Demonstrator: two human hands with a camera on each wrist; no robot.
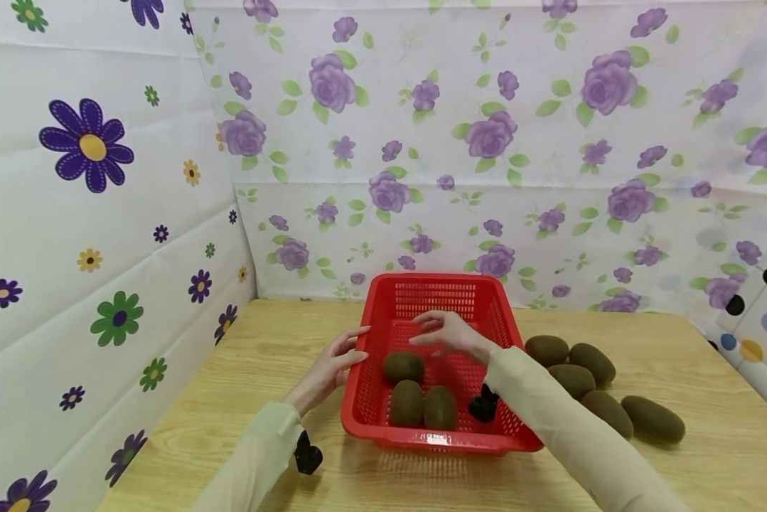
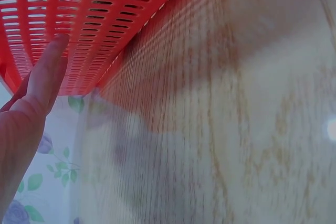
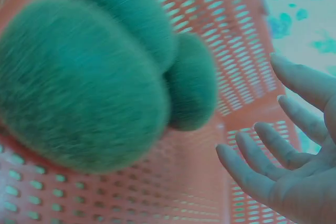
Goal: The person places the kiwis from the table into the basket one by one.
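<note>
A red plastic basket (image 1: 441,439) with slotted walls stands on the table. Three brown kiwifruit lie in its near left part: one kiwifruit (image 1: 403,367) behind, a second kiwifruit (image 1: 406,403) and a third kiwifruit (image 1: 440,408) side by side in front. My left hand (image 1: 332,363) rests against the basket's left side, its fingertips at the rim. Over the inside of the basket hovers my right hand (image 1: 450,333), fingers spread and loosely bent, holding nothing. In the right wrist view this hand (image 3: 294,156) is apart from the large, close kiwifruit (image 3: 79,87).
Several more kiwifruit (image 1: 571,382) lie on the wooden table (image 1: 664,355) to the right of the basket, beside my right sleeve (image 1: 562,419). Flower-printed cloth (image 1: 421,142) hangs behind the table and along its left side. Black wrist cameras (image 1: 308,455) are on both arms.
</note>
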